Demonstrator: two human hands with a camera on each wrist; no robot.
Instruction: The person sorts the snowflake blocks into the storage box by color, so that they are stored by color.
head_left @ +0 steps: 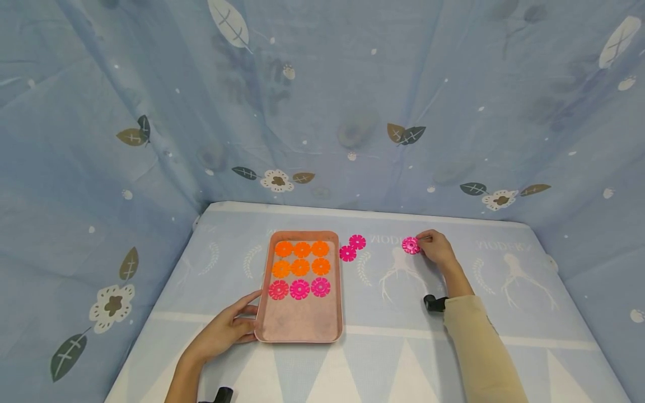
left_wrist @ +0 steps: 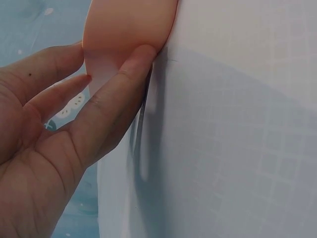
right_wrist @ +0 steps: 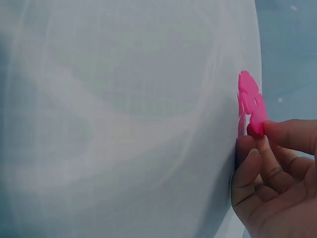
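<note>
A pink tray (head_left: 299, 330) lies left of centre on the table. Inside it are two rows of orange notched plastic discs (head_left: 300, 267), three to a row, and below them a row of three pink discs (head_left: 299, 289). My left hand (head_left: 227, 330) touches the tray's left side near its front corner, thumb and fingertips against the outer wall (left_wrist: 111, 29). Out to the right, my right hand (head_left: 439, 249) pinches a pink notched disc (right_wrist: 253, 106) between thumb and fingers, close over the table. A second pink edge shows behind this disc in the right wrist view.
Two more pink discs (head_left: 347, 253) lie beside the tray's upper right edge, close together. A patterned cloth (head_left: 383, 313) covers the table. Blue printed fabric (head_left: 327, 112) hangs behind the table and along both sides. Black camera mounts (head_left: 434, 303) sit at the wrists.
</note>
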